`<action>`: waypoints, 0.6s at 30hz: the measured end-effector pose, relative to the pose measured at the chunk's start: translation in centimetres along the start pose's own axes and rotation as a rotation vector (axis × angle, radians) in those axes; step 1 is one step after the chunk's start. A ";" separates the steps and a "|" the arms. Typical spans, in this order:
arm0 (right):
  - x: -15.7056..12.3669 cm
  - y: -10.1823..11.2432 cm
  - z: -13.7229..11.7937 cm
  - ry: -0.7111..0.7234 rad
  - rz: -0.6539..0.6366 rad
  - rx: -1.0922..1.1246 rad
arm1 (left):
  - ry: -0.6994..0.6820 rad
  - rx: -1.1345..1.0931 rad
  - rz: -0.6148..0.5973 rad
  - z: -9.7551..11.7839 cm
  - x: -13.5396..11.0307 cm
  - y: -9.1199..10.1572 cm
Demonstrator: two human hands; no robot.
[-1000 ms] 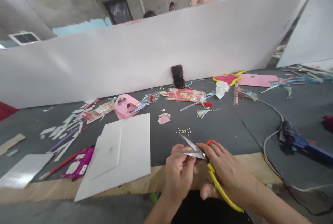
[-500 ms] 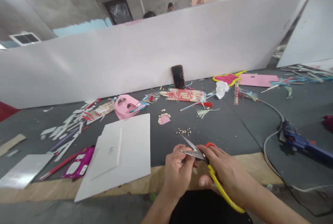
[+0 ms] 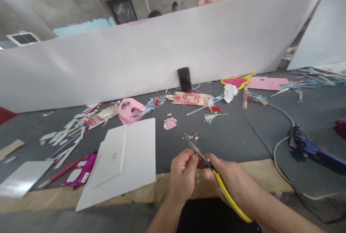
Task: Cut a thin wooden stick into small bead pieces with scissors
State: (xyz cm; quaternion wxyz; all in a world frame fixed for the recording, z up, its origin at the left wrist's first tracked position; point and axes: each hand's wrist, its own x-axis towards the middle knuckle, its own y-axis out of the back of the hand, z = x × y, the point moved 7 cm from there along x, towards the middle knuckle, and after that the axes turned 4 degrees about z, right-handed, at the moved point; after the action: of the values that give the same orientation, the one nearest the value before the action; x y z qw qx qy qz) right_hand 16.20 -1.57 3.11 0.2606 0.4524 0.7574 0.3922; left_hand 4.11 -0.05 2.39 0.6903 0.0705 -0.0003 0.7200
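My right hand point(image 3: 229, 175) grips a pair of scissors point(image 3: 228, 198) with yellow handles, the blades pointing up and left over the table's front edge. The blades look nearly closed. Close against them, my left hand point(image 3: 183, 175) has thumb and forefinger pinched together; whatever is between them is too small or hidden to make out. Just beyond the blade tips lies a scatter of small pale pieces point(image 3: 191, 137). Farther back is a small pink piece point(image 3: 171, 124) edged with similar pale bits.
White boards point(image 3: 140, 157) lie left of my hands, beside a purple case point(image 3: 81, 170). A blue glue gun point(image 3: 316, 148) with its cable rests at right. Behind are wrapped sticks point(image 3: 190, 99), a pink mask-like piece point(image 3: 131, 110) and a phone point(image 3: 185, 79) leaning on a white partition point(image 3: 135, 60).
The scissor blades, spread apart half a second ago, have come together. My right thumb has moved up toward the handle, while my left hand stays in nearly the same place.
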 end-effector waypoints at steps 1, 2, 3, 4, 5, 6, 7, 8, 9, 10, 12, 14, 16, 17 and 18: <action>0.2 0.1 0.0 -0.005 -0.004 -0.012 | 0.020 -0.004 -0.003 -0.1 0.2 0.0; 0.4 0.3 0.2 -0.008 -0.004 -0.034 | 0.039 0.001 -0.007 -0.3 0.4 0.0; 0.6 0.5 0.4 -0.014 -0.008 -0.060 | 0.058 0.011 -0.007 -0.6 0.6 0.1; 0.8 0.7 0.7 -0.027 -0.015 -0.089 | 0.075 0.019 -0.002 -0.9 0.8 0.2; 1.0 1.0 1.2 -0.047 -0.018 -0.123 | 0.090 0.029 0.010 -1.3 0.9 0.4; 1.1 1.4 1.9 -0.073 -0.011 -0.160 | 0.102 0.038 0.030 -1.7 1.0 0.7; 1.3 1.8 2.7 -0.103 0.005 -0.195 | 0.112 0.043 0.051 -2.0 1.0 1.1; 1.5 2.4 3.7 -0.132 0.027 -0.228 | 0.117 0.046 0.068 -2.3 1.0 1.5; 1.7 3.0 4.7 -0.162 0.058 -0.262 | 0.117 0.048 0.078 -2.4 1.0 1.8; 1.9 3.6 5.8 -0.187 0.087 -0.295 | 0.116 0.050 0.080 -2.5 0.9 2.2; 2.3 5.0 8.0 -0.243 0.140 -0.438 | 0.113 0.065 0.074 -2.6 0.7 2.9; 2.9 5.9 10.0 -0.292 0.153 -0.498 | 0.100 0.102 0.074 -2.4 0.5 3.7; 3.5 6.5 11.6 -0.320 0.144 -0.526 | 0.066 0.163 0.075 -2.1 0.3 4.5; 3.8 6.7 12.1 -0.321 0.136 -0.533 | 0.041 0.202 0.072 -2.0 0.3 4.8; 4.1 6.8 12.5 -0.321 0.128 -0.541 | 0.014 0.243 0.069 -1.9 0.2 5.0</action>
State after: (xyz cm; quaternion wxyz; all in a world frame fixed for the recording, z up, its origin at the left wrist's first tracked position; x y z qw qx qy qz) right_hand 26.96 8.50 1.68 0.4623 0.4695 0.5449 0.5186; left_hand -1.06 0.09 1.03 0.6517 0.1487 0.0892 0.7384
